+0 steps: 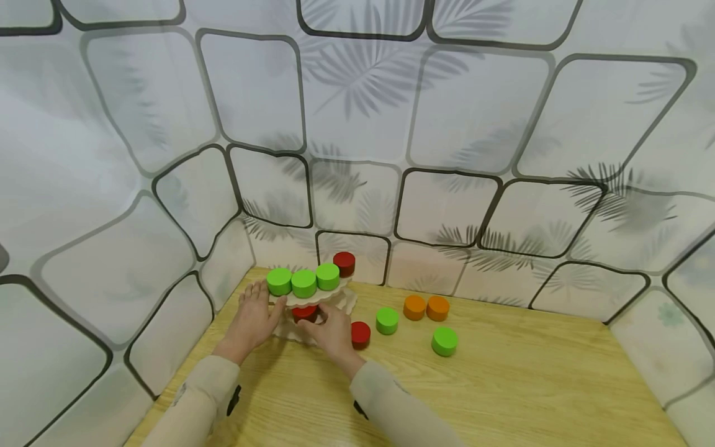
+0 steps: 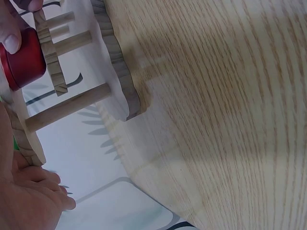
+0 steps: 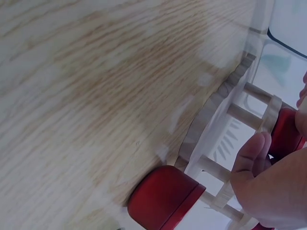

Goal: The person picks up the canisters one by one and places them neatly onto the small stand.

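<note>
A small tiered wooden stand (image 1: pixel 287 332) with scalloped boards and round posts stands at the table's back left. My left hand (image 1: pixel 254 320) grips the left end of its top board, thumb on the near side. Between the boards, my right hand (image 1: pixel 333 332) pinches a red round tin (image 1: pixel 305 312); in the right wrist view this tin (image 3: pixel 286 132) is against the middle slat. On the top board sit three green tins (image 1: pixel 304 283) in a row, with a red tin (image 1: pixel 344 264) at the right end.
Right of the stand, a red tin (image 1: pixel 360 335) lies close by my right wrist. Farther right are two green tins (image 1: pixel 445 341) and two orange tins (image 1: pixel 414 307) on the wooden table (image 1: pixel 514 379). Patterned walls (image 1: pixel 357 198) enclose the table's back and sides.
</note>
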